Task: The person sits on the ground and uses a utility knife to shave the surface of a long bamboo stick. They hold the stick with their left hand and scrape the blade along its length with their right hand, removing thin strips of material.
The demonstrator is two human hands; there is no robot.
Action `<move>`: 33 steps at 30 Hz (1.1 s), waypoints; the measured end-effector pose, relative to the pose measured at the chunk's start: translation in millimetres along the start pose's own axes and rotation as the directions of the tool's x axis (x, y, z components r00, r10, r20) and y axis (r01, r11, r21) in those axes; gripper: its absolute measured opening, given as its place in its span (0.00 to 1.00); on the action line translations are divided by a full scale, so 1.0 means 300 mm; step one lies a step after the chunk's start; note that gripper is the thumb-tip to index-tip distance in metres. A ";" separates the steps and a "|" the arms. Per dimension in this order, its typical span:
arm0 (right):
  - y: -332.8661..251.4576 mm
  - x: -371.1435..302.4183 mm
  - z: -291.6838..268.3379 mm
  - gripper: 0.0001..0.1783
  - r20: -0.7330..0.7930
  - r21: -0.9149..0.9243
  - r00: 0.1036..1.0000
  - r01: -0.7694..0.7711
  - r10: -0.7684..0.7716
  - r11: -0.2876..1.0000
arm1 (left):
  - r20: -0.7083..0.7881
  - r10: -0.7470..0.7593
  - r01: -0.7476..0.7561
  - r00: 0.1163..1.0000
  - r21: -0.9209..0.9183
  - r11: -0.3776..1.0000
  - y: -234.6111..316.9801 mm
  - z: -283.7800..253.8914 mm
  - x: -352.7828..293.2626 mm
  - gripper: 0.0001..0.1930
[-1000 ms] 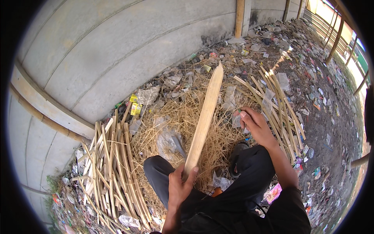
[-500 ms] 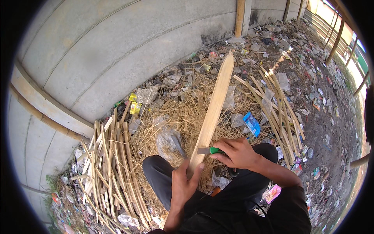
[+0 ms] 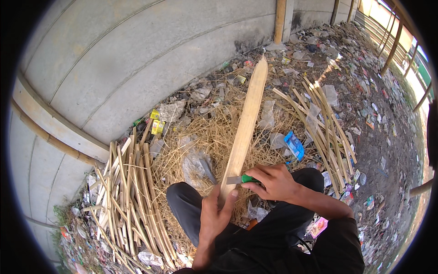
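Observation:
A long, pale bamboo slat (image 3: 246, 123) with a pointed far tip slants up and away from my lap. My left hand (image 3: 214, 215) is closed around its near end, thumb on top. In my right hand (image 3: 277, 183) is a green-handled knife (image 3: 247, 178), fingers wrapped over the grip. Its short, wide blade lies across the slat, just beyond my left hand. A grey blade-like piece (image 3: 207, 171) rests on the straw close to my left knee; its lower end is hidden by that hand.
Bamboo strips lie in a large pile (image 3: 132, 201) at the left and a smaller one (image 3: 326, 128) at the right. Straw shavings (image 3: 205, 132) cover the ground ahead, with litter and a blue packet (image 3: 294, 145). A grey panel wall (image 3: 150, 59) stands behind.
The slat's far tip has swung slightly left. My right hand has brought the knife a little left along the slat, nearer its held end. My left hand has stayed about where it was.

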State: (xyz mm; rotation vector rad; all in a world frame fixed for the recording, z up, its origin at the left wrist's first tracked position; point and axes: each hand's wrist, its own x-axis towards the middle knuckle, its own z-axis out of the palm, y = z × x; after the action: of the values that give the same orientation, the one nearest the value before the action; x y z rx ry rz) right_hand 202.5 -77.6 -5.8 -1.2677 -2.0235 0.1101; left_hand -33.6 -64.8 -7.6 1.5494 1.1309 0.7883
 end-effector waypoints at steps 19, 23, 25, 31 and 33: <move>0.006 0.004 -0.001 0.16 -0.055 -0.078 0.998 0.030 -0.035 0.997 | 0.057 -0.104 0.107 0.993 -0.047 0.993 -0.012 -0.021 -0.020 0.15; 0.032 0.007 -0.011 0.16 -0.110 -0.083 0.994 -0.021 0.012 0.996 | 0.093 -0.161 0.171 0.983 -0.113 0.979 -0.026 -0.031 -0.038 0.15; 0.035 0.006 -0.014 0.16 -0.118 -0.119 0.993 -0.018 0.004 0.993 | 0.114 -0.209 0.223 0.971 -0.136 0.965 -0.024 -0.040 -0.051 0.14; 0.025 0.018 -0.034 0.15 -0.066 -0.115 0.998 -0.003 -0.004 0.993 | 0.129 -0.215 0.231 0.968 -0.125 0.965 -0.022 -0.053 -0.067 0.15; 0.052 0.032 -0.057 0.15 -0.109 -0.134 0.994 -0.038 0.024 0.990 | 0.134 -0.217 0.231 0.967 -0.097 0.968 0.001 -0.062 -0.078 0.16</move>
State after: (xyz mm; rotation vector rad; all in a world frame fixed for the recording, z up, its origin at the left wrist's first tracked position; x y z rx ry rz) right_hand 222.5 -67.0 5.0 -1.3602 -1.9467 -0.0811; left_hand -58.4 -80.2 -1.0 1.3306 1.1290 0.5863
